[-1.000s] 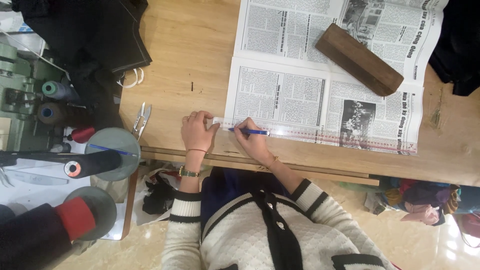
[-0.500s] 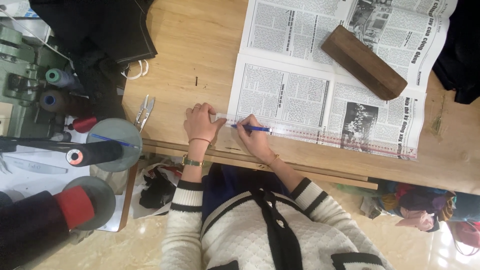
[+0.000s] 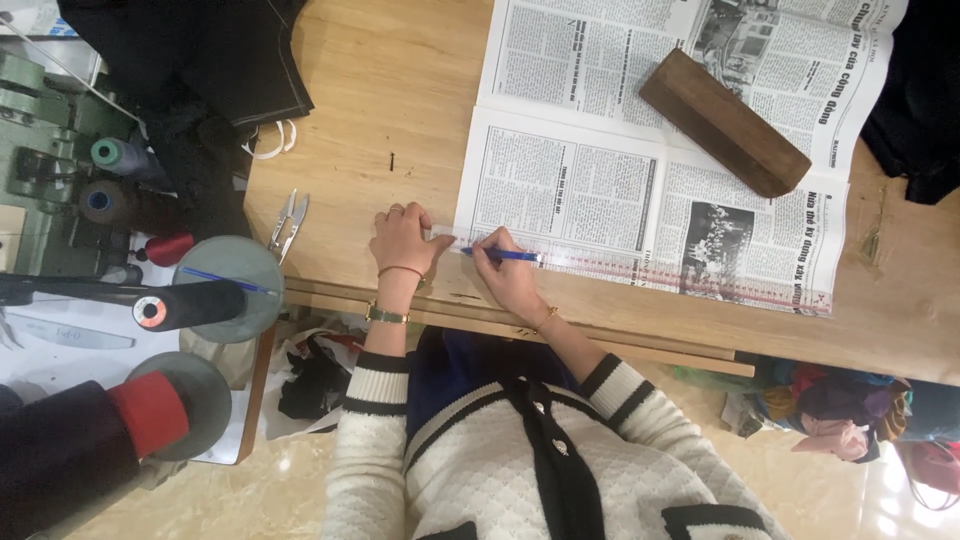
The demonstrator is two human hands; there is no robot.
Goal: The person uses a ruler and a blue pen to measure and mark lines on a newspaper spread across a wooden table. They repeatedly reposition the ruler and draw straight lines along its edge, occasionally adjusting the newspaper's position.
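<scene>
Newspaper (image 3: 640, 170) lies spread open on the right half of the wooden worktop (image 3: 390, 110), its near edge running along the near side of the worktop. A clear ruler (image 3: 640, 272) with red markings lies flat along that near edge, reaching from the paper's left corner far out to the right. The left hand (image 3: 400, 238) rests palm down at the ruler's left end, fingers together and pressing on it just at the paper's corner. The right hand (image 3: 510, 275) sits just right of it, pinching a blue pen (image 3: 503, 255) between thumb and fingers; the pen lies nearly level, its tip pointing left toward the left hand and touching the paper beside the ruler. The two hands are close but apart.

A dark wooden block (image 3: 725, 122) lies tilted on the far right part of the newspaper, well apart from the hands. Small metal thread snips (image 3: 288, 222) lie on the bare worktop left of the left hand. Black fabric (image 3: 190, 60) is heaped at the far left corner. Further left stands a green sewing machine (image 3: 40, 130) with thread spools (image 3: 110, 153). Coloured cloth scraps (image 3: 840, 400) sit on the floor at the near right.
</scene>
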